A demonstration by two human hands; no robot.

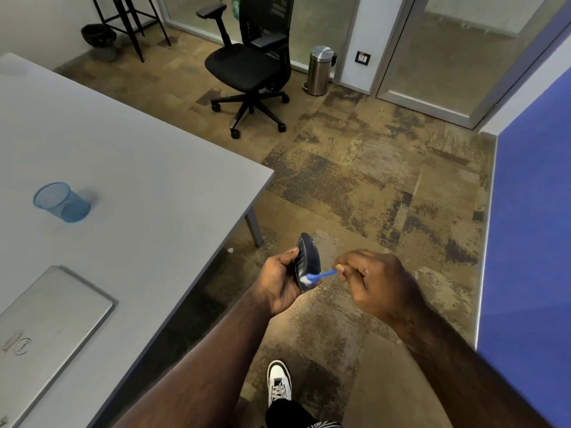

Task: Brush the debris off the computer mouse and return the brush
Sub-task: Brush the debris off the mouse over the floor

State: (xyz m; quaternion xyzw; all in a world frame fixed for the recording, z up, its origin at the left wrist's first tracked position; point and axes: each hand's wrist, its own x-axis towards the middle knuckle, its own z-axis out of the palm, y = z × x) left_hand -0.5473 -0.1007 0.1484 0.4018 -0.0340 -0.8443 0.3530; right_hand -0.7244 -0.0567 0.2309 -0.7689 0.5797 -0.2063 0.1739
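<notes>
Brushing was under way, by the look of it; returning the brush remained. The left hand (pixel 279 282) curled around the computer mouse (pixel 306 261), held off the table (pixel 148 168) above the floor; the right hand (pixel 369 282) pinched the blue brush (pixel 321 275), its white bristles touching the mouse's near end, just beyond the right fingertips; the mouse looked dark, glossy and oval; debris was too small to tell.
</notes>
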